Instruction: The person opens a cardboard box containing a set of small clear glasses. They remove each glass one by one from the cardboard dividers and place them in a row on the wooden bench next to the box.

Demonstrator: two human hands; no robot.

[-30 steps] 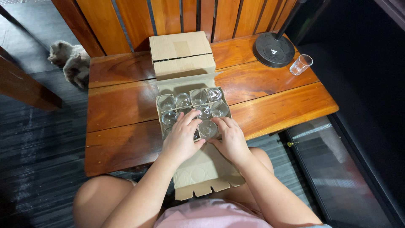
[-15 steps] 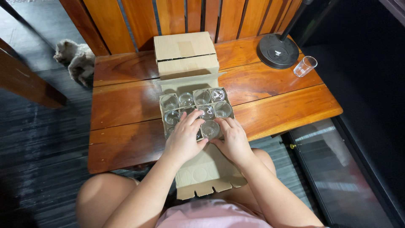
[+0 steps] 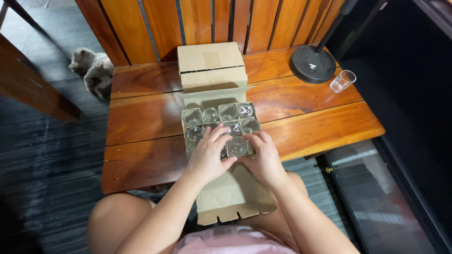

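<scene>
An open cardboard box (image 3: pixel 203 100) with divider cells sits on the wooden table (image 3: pixel 141 127); several clear glasses stand in its cells. A clear glass (image 3: pixel 237 146) in the near row is held between both hands. My left hand (image 3: pixel 207 155) rests on the box's near left cells with fingers against that glass. My right hand (image 3: pixel 263 155) grips the glass from the right. The box's front flap (image 3: pixel 230 197) hangs over the table edge onto my lap.
A closed cardboard box (image 3: pixel 212 63) stands behind the open one. A black round lamp base (image 3: pixel 311 65) and a lone clear glass (image 3: pixel 342 81) sit at the table's far right. A grey furry animal (image 3: pixel 92 70) lies on the floor left. Wooden slats back the table.
The view shifted slightly; both hands stay on the near-row glass with little visible movement.
</scene>
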